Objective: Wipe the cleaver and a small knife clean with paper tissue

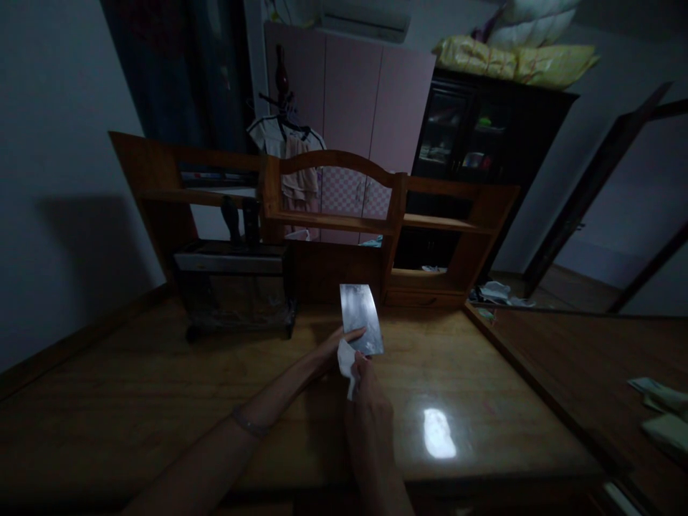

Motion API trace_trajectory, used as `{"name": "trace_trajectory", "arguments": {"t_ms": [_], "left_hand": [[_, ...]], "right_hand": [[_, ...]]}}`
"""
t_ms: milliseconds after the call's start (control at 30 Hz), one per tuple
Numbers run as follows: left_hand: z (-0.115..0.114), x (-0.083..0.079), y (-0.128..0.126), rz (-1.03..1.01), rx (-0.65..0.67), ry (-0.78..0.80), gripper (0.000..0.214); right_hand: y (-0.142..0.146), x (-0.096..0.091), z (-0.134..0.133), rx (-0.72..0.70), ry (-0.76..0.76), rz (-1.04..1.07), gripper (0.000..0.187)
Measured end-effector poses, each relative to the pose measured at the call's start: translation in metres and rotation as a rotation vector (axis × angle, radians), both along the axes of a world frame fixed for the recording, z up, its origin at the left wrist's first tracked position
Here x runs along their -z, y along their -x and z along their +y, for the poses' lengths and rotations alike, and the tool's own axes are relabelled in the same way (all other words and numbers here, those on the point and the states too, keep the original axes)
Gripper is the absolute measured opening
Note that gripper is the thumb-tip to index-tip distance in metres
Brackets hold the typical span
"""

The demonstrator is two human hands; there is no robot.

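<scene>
A cleaver blade (361, 319), broad, flat and silvery with a curved right edge, stands tilted up above the wooden desk. My left hand (340, 345) is closed on its lower left side, with the thumb lying across the face. Just below the blade, my right hand (372, 393) is closed, and a crumpled white tissue (347, 358) sticks out beside its thumb, between both hands. The cleaver's handle is hidden; whether my right fist also grips it, I cannot tell. A thin bracelet (249, 421) circles my left wrist.
On the wooden desk (456, 373) a dark box with a silver band (236, 290) stands at back left, two black upright objects (231, 221) above it. A wooden shelf unit (336, 222) borders the far edge. Pale cloths (663, 416) lie on the brown surface at right.
</scene>
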State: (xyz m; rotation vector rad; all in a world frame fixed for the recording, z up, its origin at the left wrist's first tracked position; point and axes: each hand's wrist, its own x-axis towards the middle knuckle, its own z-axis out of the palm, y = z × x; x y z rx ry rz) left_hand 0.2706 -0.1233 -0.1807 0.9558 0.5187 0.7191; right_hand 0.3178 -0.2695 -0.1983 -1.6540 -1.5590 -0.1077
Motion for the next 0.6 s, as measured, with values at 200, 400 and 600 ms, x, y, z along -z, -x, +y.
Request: {"name": "trace_trajectory", "arguments": {"t_ms": [200,400,600], "left_hand": [[0.008,0.011,-0.002,0.018,0.003,-0.014,0.035],[0.01,0.014,-0.003,0.021,0.009,-0.023,0.034],[0.011,0.017,-0.007,0.023,0.023,-0.01,0.037]], "right_hand": [[-0.012,-0.008,-0.01,-0.203,0.123,-0.066,0.084],[-0.017,-0.009,-0.015,-0.287,0.158,-0.055,0.092],[-0.013,-0.005,-0.026,-0.3,0.203,-0.064,0.093]]}}
